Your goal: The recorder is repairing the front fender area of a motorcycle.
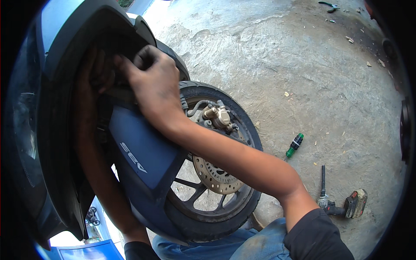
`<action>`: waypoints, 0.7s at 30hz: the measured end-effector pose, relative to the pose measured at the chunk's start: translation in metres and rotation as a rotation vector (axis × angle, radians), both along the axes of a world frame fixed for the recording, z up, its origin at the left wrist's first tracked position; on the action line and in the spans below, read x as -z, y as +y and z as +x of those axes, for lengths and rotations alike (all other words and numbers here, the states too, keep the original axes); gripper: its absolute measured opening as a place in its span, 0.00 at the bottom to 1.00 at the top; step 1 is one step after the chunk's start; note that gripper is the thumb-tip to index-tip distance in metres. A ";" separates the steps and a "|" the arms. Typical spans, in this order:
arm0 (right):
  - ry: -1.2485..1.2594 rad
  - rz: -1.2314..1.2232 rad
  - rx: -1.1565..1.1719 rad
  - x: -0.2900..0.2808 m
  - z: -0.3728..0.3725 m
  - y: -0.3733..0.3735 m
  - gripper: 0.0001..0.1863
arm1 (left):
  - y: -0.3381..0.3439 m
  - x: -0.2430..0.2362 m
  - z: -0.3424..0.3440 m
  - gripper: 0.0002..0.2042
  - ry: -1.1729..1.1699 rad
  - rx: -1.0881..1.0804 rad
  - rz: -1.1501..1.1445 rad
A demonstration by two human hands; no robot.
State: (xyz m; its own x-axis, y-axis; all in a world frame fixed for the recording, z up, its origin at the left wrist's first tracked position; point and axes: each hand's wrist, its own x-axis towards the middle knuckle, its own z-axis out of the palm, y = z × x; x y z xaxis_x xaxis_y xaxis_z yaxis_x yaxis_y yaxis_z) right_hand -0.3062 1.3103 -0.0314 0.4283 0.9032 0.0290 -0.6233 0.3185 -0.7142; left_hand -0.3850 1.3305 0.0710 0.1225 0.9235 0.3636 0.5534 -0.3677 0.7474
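Note:
My right hand [158,82] is raised over the front fender of a motor scooter, at the opening beneath its body panels. Thumb and bent fingers are apart, with nothing visible between them; the tips are a little blurred. My left hand [102,73] reaches up inside that dark opening, where shadow hides its grip. Below both hands is the blue-grey fender [145,147] with pale lettering. Beside it the front wheel's tyre [255,143] is turned sideways, with a perforated brake disc [216,180] and a gold brake caliper [221,117].
On the concrete floor [303,86] lie a green-and-black screwdriver [295,145] and a cordless power tool with a long extension [331,208], its battery at the right. Pliers [330,6] lie far off at the upper right. My jeans-clad knees [260,242] are close under the wheel.

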 end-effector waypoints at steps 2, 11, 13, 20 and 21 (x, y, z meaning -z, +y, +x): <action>-0.072 0.001 -0.050 0.022 0.019 -0.024 0.19 | -0.002 0.010 0.014 0.17 -0.029 0.010 0.045; 0.007 -0.181 -0.095 0.094 0.038 -0.104 0.19 | 0.006 -0.006 -0.026 0.14 0.282 0.116 -0.133; 0.022 -0.158 -0.117 0.093 0.037 -0.114 0.19 | -0.033 0.004 0.004 0.15 0.445 0.027 -0.006; 0.138 0.062 0.039 0.084 0.061 -0.136 0.10 | -0.069 0.037 0.058 0.17 0.103 0.339 -0.364; -0.023 0.097 0.126 0.084 0.067 -0.137 0.11 | -0.063 0.032 0.056 0.16 -0.125 0.408 -0.731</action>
